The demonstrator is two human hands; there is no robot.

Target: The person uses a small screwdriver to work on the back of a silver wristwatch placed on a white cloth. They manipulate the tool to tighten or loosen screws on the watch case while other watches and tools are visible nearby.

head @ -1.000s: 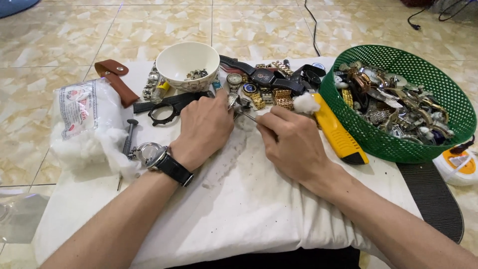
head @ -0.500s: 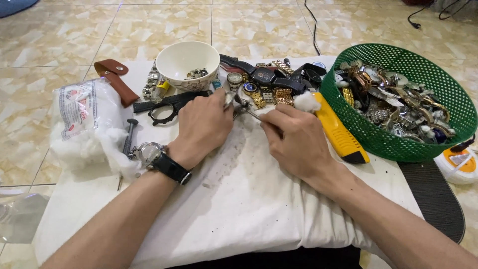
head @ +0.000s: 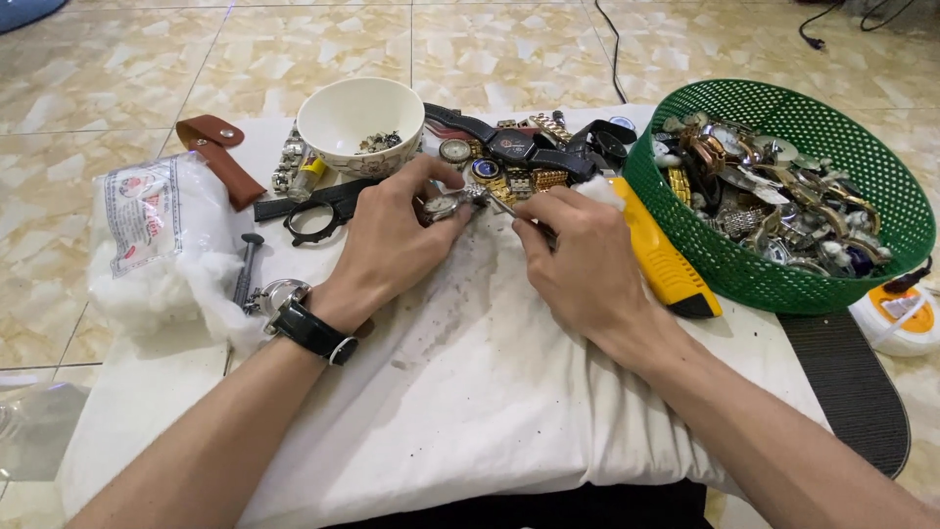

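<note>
Since the earlier frame the hands have barely shifted; the left thumb has been raised slightly over the watch. A white, stained cloth (head: 470, 392) is spread over a soft pad, with a round green perforated plastic basket (head: 881, 196) of metal watches at far right. The left hand (head: 392, 245) is closed around a small silver watch case (head: 443, 205), mostly hidden by the fingers, at the cloth's far middle. The right hand (head: 578, 260) is pinched shut on a thin metal tool (head: 511, 212), its long axis pointing far-left toward the case, its handle hidden.
</note>
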